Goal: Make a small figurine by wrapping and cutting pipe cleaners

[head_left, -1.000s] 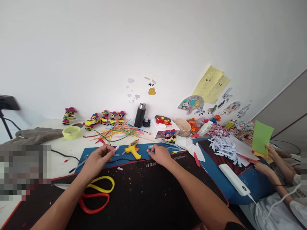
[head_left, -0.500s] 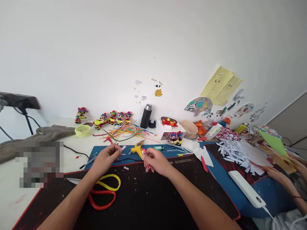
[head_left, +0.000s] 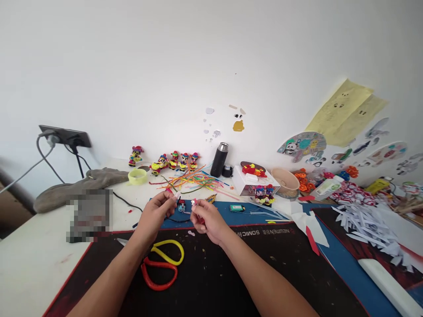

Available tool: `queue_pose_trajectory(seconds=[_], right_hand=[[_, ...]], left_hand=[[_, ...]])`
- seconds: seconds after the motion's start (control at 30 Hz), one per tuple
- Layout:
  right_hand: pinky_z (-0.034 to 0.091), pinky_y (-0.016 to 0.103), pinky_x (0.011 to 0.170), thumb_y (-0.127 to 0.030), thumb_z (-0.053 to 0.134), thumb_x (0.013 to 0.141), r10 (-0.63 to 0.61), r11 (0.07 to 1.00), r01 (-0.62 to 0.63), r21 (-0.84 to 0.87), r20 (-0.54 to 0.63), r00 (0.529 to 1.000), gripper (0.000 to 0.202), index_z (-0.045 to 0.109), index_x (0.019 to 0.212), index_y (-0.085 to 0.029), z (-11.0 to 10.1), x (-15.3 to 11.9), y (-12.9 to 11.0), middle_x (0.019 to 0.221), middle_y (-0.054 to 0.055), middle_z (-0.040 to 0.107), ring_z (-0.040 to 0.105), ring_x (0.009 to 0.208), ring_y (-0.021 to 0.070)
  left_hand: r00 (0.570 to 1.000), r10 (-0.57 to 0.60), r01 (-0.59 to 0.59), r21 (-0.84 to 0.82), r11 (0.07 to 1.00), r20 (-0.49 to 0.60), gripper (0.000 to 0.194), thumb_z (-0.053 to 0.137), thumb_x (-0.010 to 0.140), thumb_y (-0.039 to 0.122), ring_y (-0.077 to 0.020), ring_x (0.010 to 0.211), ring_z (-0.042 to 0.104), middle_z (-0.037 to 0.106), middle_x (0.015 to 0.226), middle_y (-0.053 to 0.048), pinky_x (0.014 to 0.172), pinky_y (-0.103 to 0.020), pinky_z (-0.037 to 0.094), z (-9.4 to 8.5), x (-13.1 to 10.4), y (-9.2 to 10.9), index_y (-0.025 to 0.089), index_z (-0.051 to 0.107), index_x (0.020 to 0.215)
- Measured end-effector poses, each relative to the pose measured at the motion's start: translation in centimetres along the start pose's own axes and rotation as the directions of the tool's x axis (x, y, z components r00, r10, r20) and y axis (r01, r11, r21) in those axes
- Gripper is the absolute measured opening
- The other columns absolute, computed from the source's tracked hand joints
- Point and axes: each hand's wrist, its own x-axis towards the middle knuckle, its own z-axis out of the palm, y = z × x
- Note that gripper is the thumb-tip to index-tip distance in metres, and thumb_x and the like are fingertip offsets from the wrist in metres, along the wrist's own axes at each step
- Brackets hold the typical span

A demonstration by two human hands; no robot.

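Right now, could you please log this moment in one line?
left hand: pinching small pale piece | right hand: holding pink lighter-like item | scissors: on black mat

Left hand (head_left: 157, 210), right hand (head_left: 207, 219) bare; forearms (head_left: 257, 279) bare.
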Motion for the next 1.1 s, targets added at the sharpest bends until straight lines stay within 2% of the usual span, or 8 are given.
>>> queue_pose_trajectory(seconds=[0.1, 0.23, 0.33, 0.5, 0.63, 0.73, 0.9, 1.1], right_hand=[[0.009, 0.020, 0.039, -0.047, 0.077, 0.081, -0.046, 0.995, 0.044, 0.087, 0.026, 0.999, 0.036, 0.052, 0.087, -0.022, 0.5, 1.2, -0.1, 0.057, -0.010, 0.055, 0.021, 0.037, 0.0027], [0.010, 0.022, 0.040, -0.057, 0.075, 0.085, -0.069, 0.987, 0.060, 0.152, 0.060, 0.996, 0.043, 0.065, 0.097, -0.017, 0.3, 1.8, 0.8, 0.053, -0.010, 0.050, 0.021, 0.038, 0.0038], [0.013, 0.022, 0.040, -0.062, 0.076, 0.085, -0.070, 0.991, 0.060, 0.120, 0.079, 0.994, 0.047, 0.067, 0.092, -0.016, -0.4, 1.4, 1.1, 0.051, -0.009, 0.048, 0.028, 0.038, 0.0048], [0.017, 0.021, 0.037, -0.062, 0.078, 0.082, -0.081, 0.996, 0.081, 0.036, 0.006, 0.997, 0.046, 0.061, 0.089, -0.019, -1.4, 0.6, 0.8, 0.058, -0.006, 0.055, 0.043, 0.039, 0.0075], [0.015, 0.021, 0.039, -0.060, 0.079, 0.081, -0.065, 0.997, 0.065, 0.030, 0.006, 0.998, 0.046, 0.057, 0.087, -0.020, -1.3, 0.6, 0.8, 0.060, -0.007, 0.056, 0.032, 0.039, 0.0045], [0.011, 0.022, 0.042, -0.064, 0.075, 0.084, -0.070, 0.997, 0.069, 0.036, 0.031, 0.997, 0.047, 0.062, 0.088, -0.019, -1.2, 0.5, 0.6, 0.057, -0.007, 0.051, 0.024, 0.041, 0.0039], [0.009, 0.024, 0.044, -0.071, 0.067, 0.089, -0.103, 0.993, 0.100, 0.065, 0.044, 0.994, 0.054, 0.068, 0.089, -0.017, -1.2, 0.3, 0.2, 0.057, -0.007, 0.046, 0.022, 0.043, 0.0047], [0.011, 0.023, 0.043, -0.065, 0.080, 0.080, -0.112, 0.994, 0.112, 0.008, -0.011, 0.994, 0.050, 0.061, 0.090, -0.020, -1.0, 0.5, 0.6, 0.057, -0.010, 0.042, 0.025, 0.046, 0.0061]], left_hand=[[1.000, 0.002, -0.002, 0.002, 1.000, -0.005, 0.035, 0.075, 0.078, 0.054, -0.0146, 0.058, 0.050, 0.060, 0.066, 0.003, 0.058, -0.027, 0.040, 0.1, 0.0, 0.1, 0.022, 0.059, 0.077], [1.000, -0.019, 0.019, -0.003, 1.000, 0.012, 0.035, 0.076, 0.078, 0.052, -0.0141, 0.057, 0.049, 0.060, 0.065, 0.003, 0.058, -0.027, 0.039, 0.2, 0.1, -0.2, 0.022, 0.060, 0.076], [0.999, -0.037, 0.038, -0.031, 0.999, 0.023, 0.033, 0.078, 0.079, 0.049, -0.0132, 0.057, 0.048, 0.059, 0.063, 0.004, 0.058, -0.026, 0.037, 0.2, 0.0, -0.4, 0.021, 0.060, 0.076], [0.997, -0.073, 0.075, -0.058, 0.996, 0.027, 0.031, 0.079, 0.078, 0.047, -0.0128, 0.058, 0.047, 0.060, 0.064, 0.004, 0.058, -0.026, 0.035, 0.4, -0.1, -0.3, 0.021, 0.062, 0.079], [0.995, -0.099, 0.100, -0.059, 0.993, 0.026, 0.033, 0.079, 0.076, 0.048, -0.0133, 0.058, 0.047, 0.059, 0.064, 0.004, 0.058, -0.026, 0.036, 0.7, -0.3, -0.1, 0.021, 0.061, 0.079], [0.994, -0.108, 0.109, -0.039, 0.993, 0.034, 0.034, 0.079, 0.075, 0.050, -0.0139, 0.058, 0.048, 0.059, 0.066, 0.003, 0.057, -0.027, 0.036, 0.9, -0.4, 0.0, 0.022, 0.060, 0.078], [0.990, -0.121, 0.122, -0.008, 0.993, 0.069, 0.035, 0.078, 0.075, 0.052, -0.0147, 0.059, 0.048, 0.059, 0.066, 0.002, 0.058, -0.027, 0.037, 1.0, -0.5, -0.2, 0.022, 0.060, 0.080], [0.986, -0.090, 0.078, 0.092, 0.993, 0.138, 0.036, 0.077, 0.078, 0.054, -0.0153, 0.059, 0.051, 0.060, 0.065, 0.002, 0.059, -0.028, 0.040, 1.3, -0.6, -0.4, 0.022, 0.063, 0.078]])
